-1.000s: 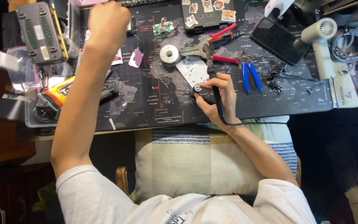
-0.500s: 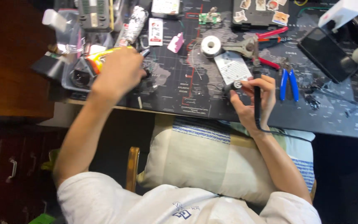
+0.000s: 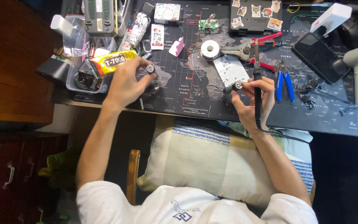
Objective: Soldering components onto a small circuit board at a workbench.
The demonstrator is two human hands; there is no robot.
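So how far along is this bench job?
Laid out already: solder reel and blue pliers. In hand: the right hand grips a soldering iron and a small black part; the left hand pinches a small round part. Nothing looks joined yet.

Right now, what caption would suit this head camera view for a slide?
Left hand grips a small round part; right hand holds a black soldering iron over a map-printed desk mat.
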